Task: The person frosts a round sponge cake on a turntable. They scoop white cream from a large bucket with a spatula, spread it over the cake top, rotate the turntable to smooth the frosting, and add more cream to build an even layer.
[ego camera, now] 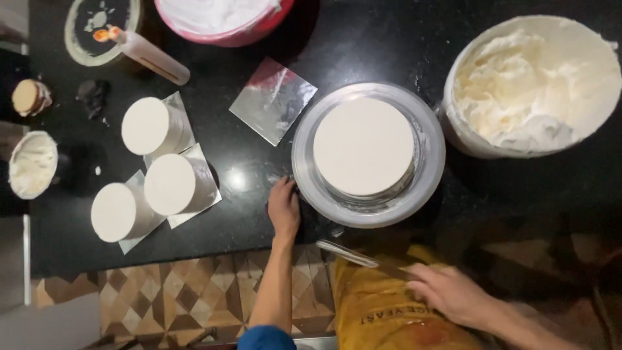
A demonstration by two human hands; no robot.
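A round white frosted cake [363,145] stands on a silver turntable [427,175] on the black counter [363,52]. My left hand [284,209] rests on the counter with its fingertips touching the turntable's left rim. My right hand [451,293] is low at the front, over my yellow apron [376,311], gripping a long metal spatula [346,253] whose blade points left toward the counter's edge.
Three small white frosted cakes [146,125] [171,183] [114,211] sit on silver squares at left; an empty silver square [273,99] lies beside them. A large tub of white cream [534,84] stands at right, a red bowl [223,23] at the back, a piping bag [152,57] back left.
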